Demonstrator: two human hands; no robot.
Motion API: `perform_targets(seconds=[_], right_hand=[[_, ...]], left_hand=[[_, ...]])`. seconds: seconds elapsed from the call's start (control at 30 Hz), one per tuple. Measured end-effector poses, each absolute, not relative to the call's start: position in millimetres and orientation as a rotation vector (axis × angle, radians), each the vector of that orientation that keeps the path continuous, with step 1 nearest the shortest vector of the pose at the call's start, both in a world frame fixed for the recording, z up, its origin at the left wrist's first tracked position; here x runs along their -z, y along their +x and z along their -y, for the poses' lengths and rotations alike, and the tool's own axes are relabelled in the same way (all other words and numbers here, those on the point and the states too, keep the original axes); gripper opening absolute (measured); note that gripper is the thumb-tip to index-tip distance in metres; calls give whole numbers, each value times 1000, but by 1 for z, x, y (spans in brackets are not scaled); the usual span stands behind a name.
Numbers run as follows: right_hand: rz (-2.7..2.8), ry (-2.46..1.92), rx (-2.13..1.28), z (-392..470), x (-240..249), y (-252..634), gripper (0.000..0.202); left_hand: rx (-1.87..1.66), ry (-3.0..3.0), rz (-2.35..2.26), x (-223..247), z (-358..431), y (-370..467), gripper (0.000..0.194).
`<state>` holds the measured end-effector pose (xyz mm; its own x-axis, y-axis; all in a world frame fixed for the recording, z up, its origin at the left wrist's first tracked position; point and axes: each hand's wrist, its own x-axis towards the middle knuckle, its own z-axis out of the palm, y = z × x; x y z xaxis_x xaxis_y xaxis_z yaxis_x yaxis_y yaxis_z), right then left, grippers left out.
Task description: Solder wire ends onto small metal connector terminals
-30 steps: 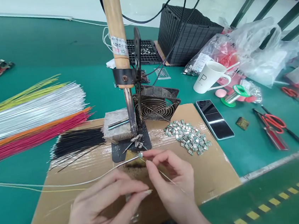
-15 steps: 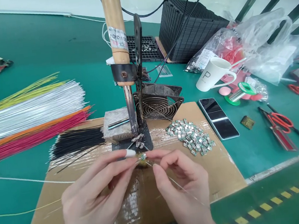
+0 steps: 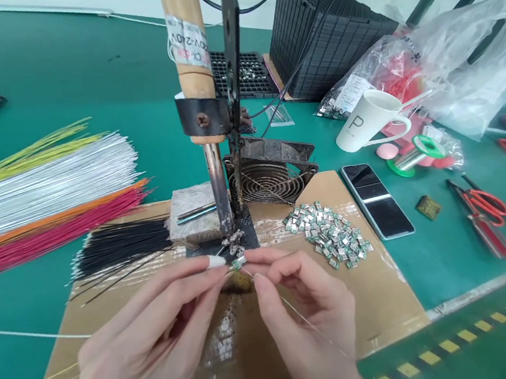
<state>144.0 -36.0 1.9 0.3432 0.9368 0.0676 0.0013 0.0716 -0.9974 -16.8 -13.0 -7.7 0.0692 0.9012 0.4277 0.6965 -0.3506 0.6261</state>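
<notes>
One small silver-and-green metal connector [image 3: 238, 263] sits just below centre frame, left hand [image 3: 155, 332] pinched closed at its left end, right hand [image 3: 312, 304] gripping thin silvery wire [image 3: 310, 324], apparently mid-soldering below the wooden-handled iron [image 3: 197, 85], where the next move likely demands steady alignment.

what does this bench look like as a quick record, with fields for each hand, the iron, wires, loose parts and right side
left hand: pinched at the left end of a small connector; exact grip hidden
right hand: pinching a thin strand, close to that connector
soldering iron: clamped, tip pointing down
wires: white bundle on the green bench; black bundle on cardboard
loose parts: connector pile on cardboard, right of the iron
right side: smartphone, white mug marked P, solder spool
</notes>
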Motion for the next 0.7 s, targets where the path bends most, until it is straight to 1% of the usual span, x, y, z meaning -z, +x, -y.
perform_targets(seconds=[0.2,0.37,0.5,0.7], right_hand=[[957,-1303,-888,32,-4,141,17],[954,-1286,-873,28,-5,138,18],[955,-1268,-867,25,-5,136,19],[954,-1254,-837,19,-5,136,20]], left_hand=[[-1135,2082,-1683,10,15,-20,11],[-1046,2168,-1627,10,15,-24,18],[-1144,2073,-1721,13,16,-17,11],[-1238,2044,-1689,2,7,-9,10]])
